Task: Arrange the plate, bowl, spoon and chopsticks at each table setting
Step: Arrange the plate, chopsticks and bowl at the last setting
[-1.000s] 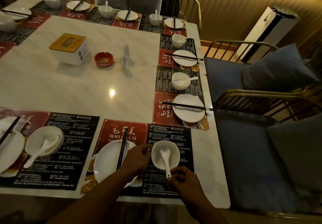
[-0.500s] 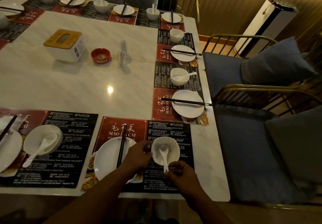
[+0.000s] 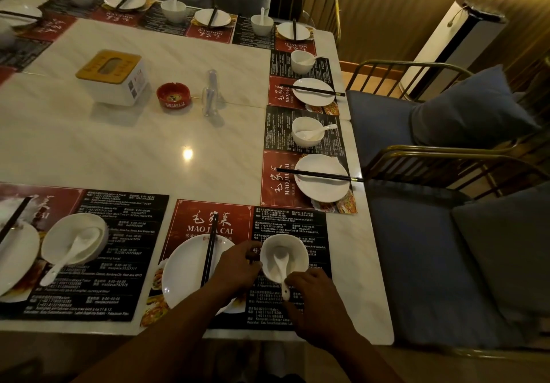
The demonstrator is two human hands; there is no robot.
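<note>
Head view: left hand (image 3: 235,266) grips the bowl (image 3: 297,247), right hand (image 3: 315,302) pinches the spoon (image 3: 281,263) handle.

White marble table (image 3: 119,150) — placemats (image 3: 184,219) along its edges, yellow-topped box (image 3: 113,76), red ashtray (image 3: 173,97)

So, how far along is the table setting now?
Done: along the right edge, chopsticks cross each plate and each bowl holds a spoon. In hand: the left hand holds the nearest bowl; the right hand pinches its spoon handle. Left: nothing plainly; far-left settings are cut off.
</note>
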